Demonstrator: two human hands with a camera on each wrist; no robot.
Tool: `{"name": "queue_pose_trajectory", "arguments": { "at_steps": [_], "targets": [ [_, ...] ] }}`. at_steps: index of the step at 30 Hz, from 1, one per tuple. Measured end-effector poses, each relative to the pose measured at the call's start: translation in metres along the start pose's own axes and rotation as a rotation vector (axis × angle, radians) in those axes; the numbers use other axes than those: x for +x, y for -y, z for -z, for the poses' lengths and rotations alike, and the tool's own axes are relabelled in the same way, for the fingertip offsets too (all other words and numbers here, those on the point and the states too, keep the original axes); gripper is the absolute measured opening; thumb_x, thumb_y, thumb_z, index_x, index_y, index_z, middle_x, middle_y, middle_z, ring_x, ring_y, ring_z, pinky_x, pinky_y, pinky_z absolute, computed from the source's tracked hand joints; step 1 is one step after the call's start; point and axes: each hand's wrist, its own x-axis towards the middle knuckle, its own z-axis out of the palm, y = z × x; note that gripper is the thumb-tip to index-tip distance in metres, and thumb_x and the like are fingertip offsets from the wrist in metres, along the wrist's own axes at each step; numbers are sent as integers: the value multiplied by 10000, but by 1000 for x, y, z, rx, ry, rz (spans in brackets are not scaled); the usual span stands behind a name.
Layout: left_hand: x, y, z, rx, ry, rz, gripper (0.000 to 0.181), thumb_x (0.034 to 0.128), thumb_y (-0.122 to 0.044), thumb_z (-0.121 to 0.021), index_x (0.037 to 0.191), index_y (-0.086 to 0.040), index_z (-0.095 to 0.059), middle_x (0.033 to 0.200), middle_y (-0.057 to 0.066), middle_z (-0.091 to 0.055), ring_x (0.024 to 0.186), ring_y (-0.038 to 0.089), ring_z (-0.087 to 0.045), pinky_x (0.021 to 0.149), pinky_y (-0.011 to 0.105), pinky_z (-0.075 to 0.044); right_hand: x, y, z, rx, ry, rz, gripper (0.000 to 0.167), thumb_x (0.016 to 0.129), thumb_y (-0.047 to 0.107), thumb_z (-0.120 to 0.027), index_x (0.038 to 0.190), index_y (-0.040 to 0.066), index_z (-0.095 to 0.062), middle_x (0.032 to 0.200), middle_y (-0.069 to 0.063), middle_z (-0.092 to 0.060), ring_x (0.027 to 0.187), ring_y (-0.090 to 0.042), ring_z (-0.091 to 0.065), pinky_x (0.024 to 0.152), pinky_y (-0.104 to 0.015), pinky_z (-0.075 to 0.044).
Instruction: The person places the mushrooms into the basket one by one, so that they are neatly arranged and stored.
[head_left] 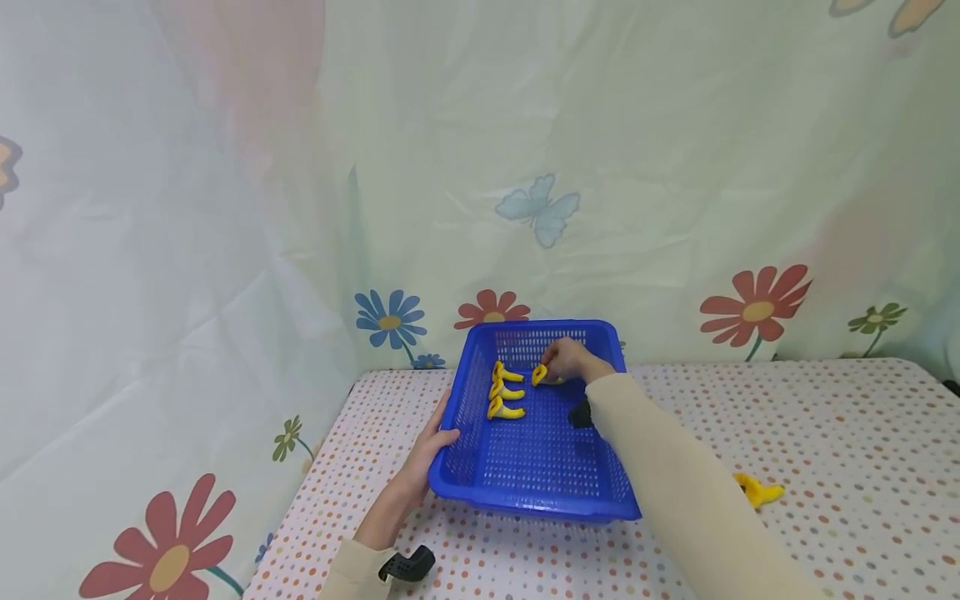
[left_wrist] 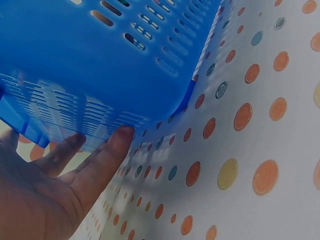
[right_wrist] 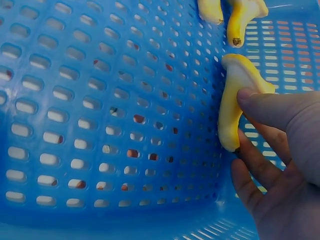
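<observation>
A blue plastic basket (head_left: pixel 540 454) with slotted walls is tilted up above the table. My left hand (head_left: pixel 423 454) grips its left side, the thumb over the rim; in the left wrist view the fingers (left_wrist: pixel 107 155) lie against the outside of the basket. Inside the basket, my right hand (head_left: pixel 570 360) pinches a yellow trumpet-shaped mushroom (right_wrist: pixel 232 105) between thumb and fingers, near the far wall. Left of it, several similar mushrooms (head_left: pixel 506 392) form a column along the left wall, flared ends to the left. Parts of the right fingers are hidden behind the held mushroom.
Another yellow mushroom (head_left: pixel 763 492) lies on the dotted tablecloth (head_left: pixel 840 433) to the right of the right forearm. A flower-printed curtain (head_left: pixel 630 250) hangs behind the table and along its left side.
</observation>
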Motion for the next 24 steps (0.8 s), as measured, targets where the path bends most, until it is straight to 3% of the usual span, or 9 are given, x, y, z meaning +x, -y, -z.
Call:
{"name": "queue_pose_trajectory", "arguments": {
  "at_steps": [11, 17, 24],
  "targets": [
    [-1, 2, 0, -8, -10, 0, 783, 1038, -229, -427, 1702, -267, -14, 1756, 144, -2, 1574, 475, -107, 1219, 677, -148, -8, 1, 0, 3, -7, -6, 201, 923, -37, -694, 1122, -63, -701, 1121, -204, -702, 978, -300, -640, 911, -432, -567],
    [-3, 1, 1, -2, 3, -3, 783, 1038, -220, -417, 1701, -258, -3, 1757, 141, 4, 1573, 470, -118, 1220, 672, -157, -9, 3, -1, 2, 4, -4, 199, 905, -30, -718, 1102, -51, -704, 1091, -182, -701, 942, -275, -623, 881, -412, -560],
    [-1, 0, 1, -2, -2, -10, 789, 1036, -241, -436, 1702, -267, -15, 1757, 139, -12, 1571, 475, -125, 1212, 686, -163, -9, 3, 4, -15, 1, 27, 315, 868, 21, -807, 1156, -65, -712, 1137, -197, -703, 986, -294, -641, 930, -447, -557]
  ]
}}
